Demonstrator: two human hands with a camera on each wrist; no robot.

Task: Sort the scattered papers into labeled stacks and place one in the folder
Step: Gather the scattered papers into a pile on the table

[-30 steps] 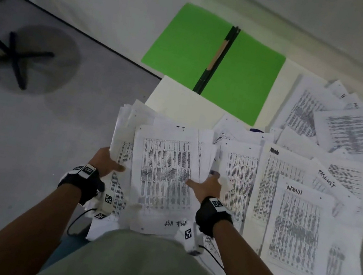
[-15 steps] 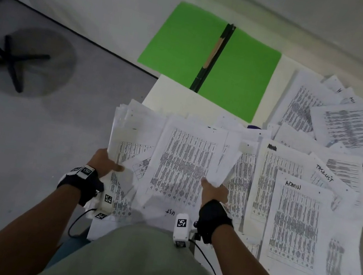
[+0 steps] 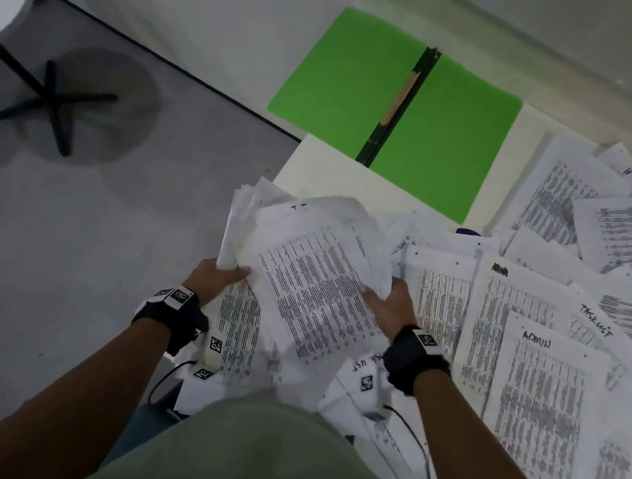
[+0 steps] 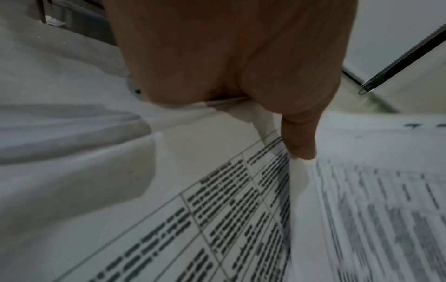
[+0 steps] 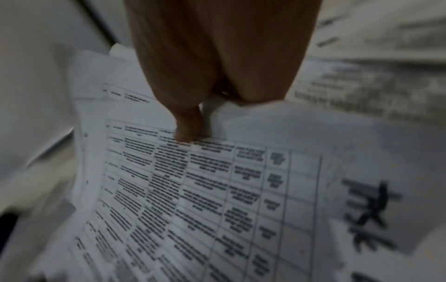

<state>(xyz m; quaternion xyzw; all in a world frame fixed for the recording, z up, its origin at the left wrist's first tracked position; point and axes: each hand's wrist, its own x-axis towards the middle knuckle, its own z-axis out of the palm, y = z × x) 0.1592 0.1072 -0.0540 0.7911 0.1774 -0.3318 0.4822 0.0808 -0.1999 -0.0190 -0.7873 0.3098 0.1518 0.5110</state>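
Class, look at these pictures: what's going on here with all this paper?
A person is sorting printed sheets on a pale table. The left hand and right hand together grip a loose bundle of papers, raised above the pile. More sheets, some hand-marked ADMIN or TASKLIST, lie scattered to the right. The green folder lies open, with no paper in it.

Lay spread across the desk (image 3: 356, 187): folder (image 3: 394, 110) open at the far edge, loose papers (image 3: 553, 362) over the right side, held bundle (image 3: 312, 276) at the near left edge between left hand (image 3: 211, 280) and right hand (image 3: 392, 308).
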